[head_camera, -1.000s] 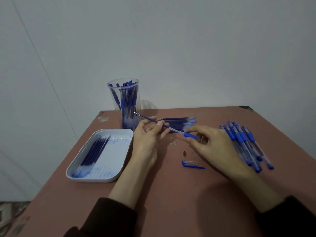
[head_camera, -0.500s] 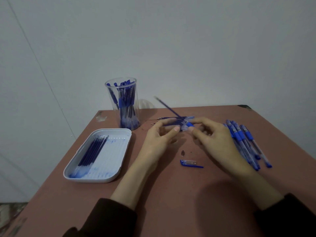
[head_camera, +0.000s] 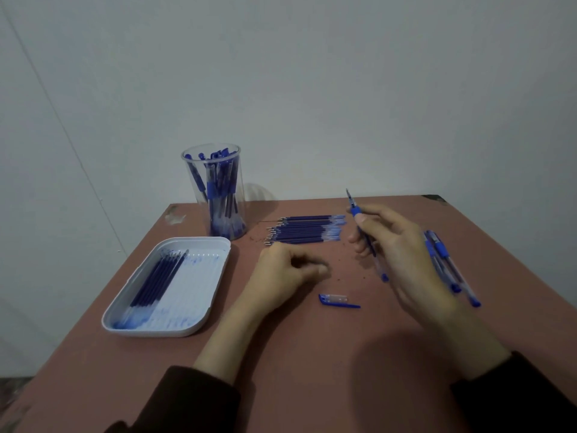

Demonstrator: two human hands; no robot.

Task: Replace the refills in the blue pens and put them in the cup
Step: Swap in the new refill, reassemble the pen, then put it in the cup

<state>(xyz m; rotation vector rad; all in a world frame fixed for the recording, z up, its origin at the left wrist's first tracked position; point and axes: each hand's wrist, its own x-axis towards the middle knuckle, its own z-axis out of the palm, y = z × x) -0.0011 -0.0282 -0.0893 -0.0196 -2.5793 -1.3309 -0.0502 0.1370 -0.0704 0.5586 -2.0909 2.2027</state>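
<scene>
My right hand (head_camera: 402, 254) grips a blue pen (head_camera: 363, 232) with its tip pointing up and away, a little above the table. My left hand (head_camera: 281, 276) rests on the table with its fingers curled and the thumb tip near the fingertips; I cannot tell whether it pinches anything. A loose blue pen cap (head_camera: 338, 300) lies between the hands. A row of blue refills (head_camera: 306, 229) lies behind the left hand. The clear cup (head_camera: 212, 195) at the back left holds several blue pens. More blue pens (head_camera: 443, 254) lie partly hidden behind my right hand.
A white tray (head_camera: 199, 326) at the left, smeared with blue ink, holds several refills (head_camera: 159, 282). The brown table (head_camera: 296, 370) ends at a wall behind the cup. Dark sleeves cover both forearms near the front edge.
The left hand has let go of the pen and dropped to the table near the cap. The right hand has carried the pen to the right and turned its tip upward.
</scene>
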